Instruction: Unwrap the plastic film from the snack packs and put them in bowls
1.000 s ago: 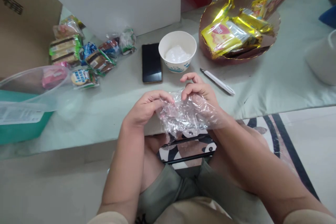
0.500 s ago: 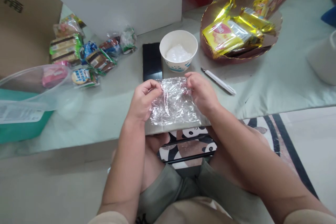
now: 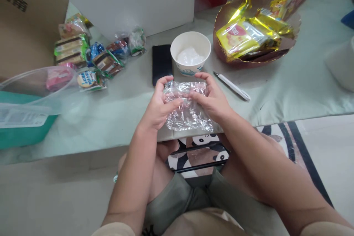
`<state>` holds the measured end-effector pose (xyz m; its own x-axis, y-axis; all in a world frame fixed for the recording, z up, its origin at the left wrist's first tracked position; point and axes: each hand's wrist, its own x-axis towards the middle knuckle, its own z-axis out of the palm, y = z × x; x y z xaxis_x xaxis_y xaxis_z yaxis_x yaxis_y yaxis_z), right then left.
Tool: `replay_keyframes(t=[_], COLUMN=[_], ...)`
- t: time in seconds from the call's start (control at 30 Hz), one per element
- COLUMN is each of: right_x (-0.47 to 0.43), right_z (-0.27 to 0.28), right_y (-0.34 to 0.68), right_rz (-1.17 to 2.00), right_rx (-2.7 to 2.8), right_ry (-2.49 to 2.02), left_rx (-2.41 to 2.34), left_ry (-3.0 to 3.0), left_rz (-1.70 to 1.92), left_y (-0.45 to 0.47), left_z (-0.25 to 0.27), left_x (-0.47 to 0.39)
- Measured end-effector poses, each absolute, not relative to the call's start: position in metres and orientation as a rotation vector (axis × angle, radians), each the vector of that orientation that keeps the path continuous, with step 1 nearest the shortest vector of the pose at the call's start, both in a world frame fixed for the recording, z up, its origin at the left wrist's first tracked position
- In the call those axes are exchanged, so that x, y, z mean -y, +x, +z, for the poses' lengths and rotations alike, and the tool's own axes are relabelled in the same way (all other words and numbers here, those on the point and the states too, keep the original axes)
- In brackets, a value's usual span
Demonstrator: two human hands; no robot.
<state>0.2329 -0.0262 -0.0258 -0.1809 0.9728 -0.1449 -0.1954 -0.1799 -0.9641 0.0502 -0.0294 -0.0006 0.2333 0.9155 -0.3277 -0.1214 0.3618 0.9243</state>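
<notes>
A crinkled clear plastic bag [image 3: 188, 114] lies at the table's front edge, between my two hands. My left hand [image 3: 163, 103] grips its left side, thumb across the top and fingers partly behind the film. On the other side my right hand [image 3: 211, 97] holds the bag the same way, its thumb pointing inward near the left thumb. Just beyond the fingers stands a white paper bowl [image 3: 179, 68] with a whitish, translucent mass [image 3: 190, 56] inside. A dark phone [image 3: 162, 64] lies left of the bowl, and a white pen [image 3: 233, 86] is right of my right hand.
A scalloped bowl [image 3: 226, 61] of yellow snack packets stands at the back right. Wrapped snacks [image 3: 107, 62] are heaped at the left, near a green container [image 3: 27, 136] with a clear lid. Behind stand a white box [image 3: 132, 0] and a cardboard box [image 3: 33, 25].
Both thumbs have moved inward over the plastic bag and now nearly meet at its middle, while the fingers have spread along its far edge. The view has shifted slightly.
</notes>
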Motion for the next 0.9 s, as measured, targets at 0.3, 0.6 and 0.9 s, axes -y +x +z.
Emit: replay_keyframes(t=[0.3,0.6,0.9], right_x=[0.024,0.022,0.023], right_z=[-0.032,-0.026,-0.031], right_y=[0.238,0.234,0.238], right_rz=[1.613,1.646,1.61], right_rx=[1.064,1.03,1.127], right_ry=[-1.078,-1.119,-1.045], left_rx=[-1.253,-1.208,-1.217], left_ry=[0.931,0.973,1.171], left_rz=[1.017,0.951,1.069], left_y=[0.049,0.053,0.048], left_z=[-0.009,-0.005,-0.013], left_x=[0.025,0.028,0.028])
